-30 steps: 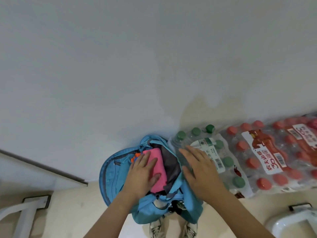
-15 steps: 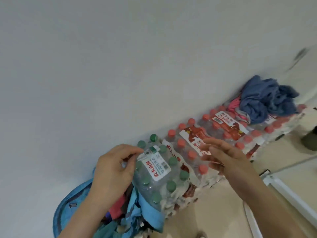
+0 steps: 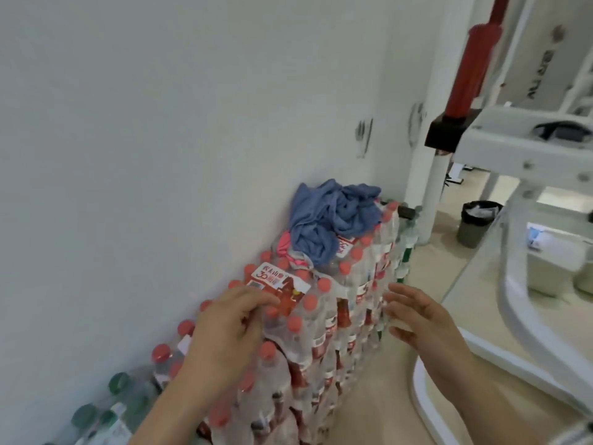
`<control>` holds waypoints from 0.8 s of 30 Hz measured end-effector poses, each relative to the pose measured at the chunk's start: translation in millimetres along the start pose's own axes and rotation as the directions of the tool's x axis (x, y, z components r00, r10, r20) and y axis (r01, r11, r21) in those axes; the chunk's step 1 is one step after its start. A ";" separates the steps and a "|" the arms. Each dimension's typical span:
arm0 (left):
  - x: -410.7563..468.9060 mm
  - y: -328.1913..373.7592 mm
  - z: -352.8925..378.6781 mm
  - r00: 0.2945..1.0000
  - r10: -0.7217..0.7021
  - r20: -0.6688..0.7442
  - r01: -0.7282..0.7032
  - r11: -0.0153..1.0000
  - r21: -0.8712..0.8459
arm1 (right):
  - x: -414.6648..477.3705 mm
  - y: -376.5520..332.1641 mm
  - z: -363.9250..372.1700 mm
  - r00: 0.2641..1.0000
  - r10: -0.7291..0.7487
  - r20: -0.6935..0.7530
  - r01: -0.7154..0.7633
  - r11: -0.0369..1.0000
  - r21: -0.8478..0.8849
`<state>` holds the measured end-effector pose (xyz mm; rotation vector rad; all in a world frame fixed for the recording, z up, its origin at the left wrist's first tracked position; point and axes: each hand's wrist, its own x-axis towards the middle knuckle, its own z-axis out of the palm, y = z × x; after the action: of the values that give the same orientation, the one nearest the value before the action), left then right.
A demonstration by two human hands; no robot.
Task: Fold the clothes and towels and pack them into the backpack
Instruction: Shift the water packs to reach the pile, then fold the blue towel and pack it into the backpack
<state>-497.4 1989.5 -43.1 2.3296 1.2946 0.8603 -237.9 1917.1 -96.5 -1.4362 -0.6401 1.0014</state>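
Observation:
A crumpled blue cloth (image 3: 333, 216) lies in a heap on top of the stacked packs of red-capped bottles (image 3: 324, 303), against the wall. A pink garment (image 3: 286, 248) pokes out from under its left side. My left hand (image 3: 231, 326) hovers over the near bottle caps, fingers loosely bent and holding nothing. My right hand (image 3: 420, 316) reaches forward beside the stack's right face, fingers spread and empty. Both hands are well short of the cloth. The backpack is out of view.
Green-capped bottle packs (image 3: 106, 409) sit low at the left by the white wall. A white pillar (image 3: 430, 175) stands behind the stack. A white machine frame (image 3: 526, 284) fills the right side, with a dark bin (image 3: 476, 223) on the beige floor beyond.
The view has swung right, away from the blue backpack, which has left the frame. Both hands came off the backpack and moved along the bottle stack toward the blue cloth.

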 end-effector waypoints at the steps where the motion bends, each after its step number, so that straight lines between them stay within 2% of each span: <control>1: 13.3 7.5 15.4 1.000 -0.008 0.008 0.008 1.000 -0.012 | 10.9 1.4 -11.3 1.000 -0.006 -0.007 0.006 1.000 0.017; 3: 37.6 19.2 45.5 0.998 -0.047 0.036 0.048 0.998 -0.036 | 31.3 5.8 -28.7 1.000 0.002 -0.003 -0.002 1.000 0.006; 6: 67.4 24.4 83.8 0.988 -0.093 0.121 0.092 0.996 0.018 | 57.9 8.8 -46.8 0.999 0.013 0.038 -0.010 0.997 -0.082; 8: 89.5 21.5 103.4 0.978 -0.083 0.189 0.067 0.994 0.089 | 76.8 6.0 -52.0 0.998 0.012 0.058 -0.006 0.993 -0.119; 11: 129.8 10.2 126.0 0.970 -0.078 0.232 0.045 0.989 0.141 | 109.2 3.0 -50.3 0.997 0.007 0.077 0.000 0.996 -0.084; 13: 160.8 -0.9 141.4 0.967 -0.109 0.231 0.072 0.984 0.164 | 133.2 3.9 -46.2 0.994 -0.013 0.105 0.025 0.993 -0.112; 17: 237.3 -23.1 175.2 0.975 -0.033 0.218 -0.005 0.985 0.175 | 191.3 6.6 -33.2 0.989 -0.033 0.141 0.075 0.949 -0.306; 19: 280.6 -29.6 191.4 0.981 0.007 0.194 -0.043 0.982 0.181 | 227.2 5.5 -22.6 0.984 -0.069 0.164 0.129 0.911 -0.393; 22: 337.7 -37.0 215.5 0.990 0.024 0.136 -0.051 0.979 0.197 | 286.9 -3.6 -6.5 0.949 -0.225 0.222 0.310 0.802 -0.511; 24: 367.7 -41.2 229.2 0.993 -0.024 0.117 0.004 0.986 0.167 | 328.5 -7.8 0.8 0.956 -0.214 0.201 0.292 0.761 -0.579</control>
<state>-227.1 2323.1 -114.3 2.4545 1.3776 0.6194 -80.8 2199.5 -156.1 -1.7806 -1.3023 0.6915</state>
